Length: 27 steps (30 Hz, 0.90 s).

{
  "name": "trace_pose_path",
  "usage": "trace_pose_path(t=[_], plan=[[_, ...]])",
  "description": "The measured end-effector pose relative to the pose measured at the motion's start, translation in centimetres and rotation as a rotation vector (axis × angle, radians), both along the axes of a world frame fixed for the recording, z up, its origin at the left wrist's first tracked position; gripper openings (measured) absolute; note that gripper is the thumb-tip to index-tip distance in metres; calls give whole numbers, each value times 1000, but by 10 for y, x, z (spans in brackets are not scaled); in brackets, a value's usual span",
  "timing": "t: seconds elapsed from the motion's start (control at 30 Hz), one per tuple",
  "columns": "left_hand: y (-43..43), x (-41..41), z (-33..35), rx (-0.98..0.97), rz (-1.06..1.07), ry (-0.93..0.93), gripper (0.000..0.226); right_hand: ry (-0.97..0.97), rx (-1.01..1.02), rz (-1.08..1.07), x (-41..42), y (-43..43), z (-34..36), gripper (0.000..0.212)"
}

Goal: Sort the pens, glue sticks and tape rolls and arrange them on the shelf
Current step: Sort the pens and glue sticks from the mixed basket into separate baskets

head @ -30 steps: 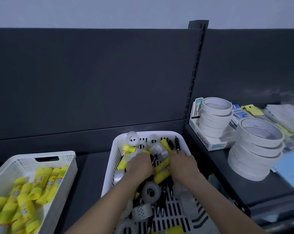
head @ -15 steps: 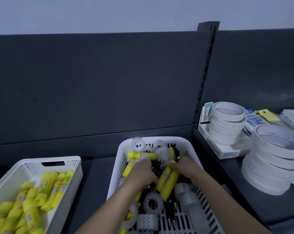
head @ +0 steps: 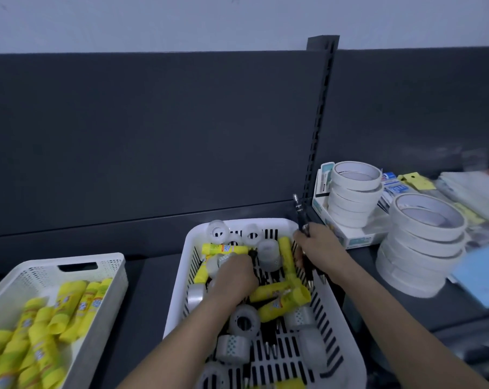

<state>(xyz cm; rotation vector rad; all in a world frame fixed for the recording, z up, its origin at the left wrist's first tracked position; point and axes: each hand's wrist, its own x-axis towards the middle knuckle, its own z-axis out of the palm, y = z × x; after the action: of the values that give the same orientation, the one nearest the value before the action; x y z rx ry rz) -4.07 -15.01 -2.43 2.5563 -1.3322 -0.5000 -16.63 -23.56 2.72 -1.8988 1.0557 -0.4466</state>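
Right hand (head: 320, 244) clenched round a bundle of pens (head: 301, 220), raised above the basket (head: 347, 343). Left hand (head: 236, 276) digs among glue sticks (head: 282, 303); grasp indeterminable. Risk: loose bundle, pens sliding out downward.

Mixed basket (head: 347, 341) sits mid-shelf; glue-stick basket (head: 113, 279) to its left, stacked tape rolls (head: 422, 242) toward the shelf's right edge.
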Motion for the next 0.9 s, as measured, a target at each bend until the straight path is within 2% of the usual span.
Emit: trace_pose_path(t=[0.07,0.13,0.23,0.27,0.3,0.4,0.43,0.5,0.6,0.7,0.77,0.8,0.87,0.9], plan=[[-3,-2,-2,57,-47,-81,12,90,-17,49,-3,5,-2,28],[-7,-6,-9,118,-64,-113,21,123,-6,73,-10,13,-1,27],[-9,-9,-15,153,-43,-138,23,115,242,193,-18,36,1,21],[-10,-8,-16,145,-35,-114,24,159,312,242,-18,44,-3,18],[-10,-7,-15,134,-21,-81,25,241,293,288,-16,49,-10,16],[-6,0,-8,62,26,82,18,352,139,292,-7,49,-34,18],[-3,4,-5,11,52,168,7,326,152,261,-3,45,-38,18],[1,15,-5,-112,162,408,15,266,160,200,4,40,-42,20],[12,27,-2,-336,263,743,9,193,130,114,13,37,-46,21],[23,30,10,-581,314,1003,15,390,60,144,21,44,-51,23],[29,31,18,-655,320,1036,10,613,-90,206,24,53,-54,34],[32,32,20,-661,313,1029,9,674,-148,215,26,59,-55,32],[40,34,20,-645,304,1016,10,739,-229,234,33,65,-60,21],[44,35,20,-627,304,1010,11,750,-260,229,38,68,-63,22]])
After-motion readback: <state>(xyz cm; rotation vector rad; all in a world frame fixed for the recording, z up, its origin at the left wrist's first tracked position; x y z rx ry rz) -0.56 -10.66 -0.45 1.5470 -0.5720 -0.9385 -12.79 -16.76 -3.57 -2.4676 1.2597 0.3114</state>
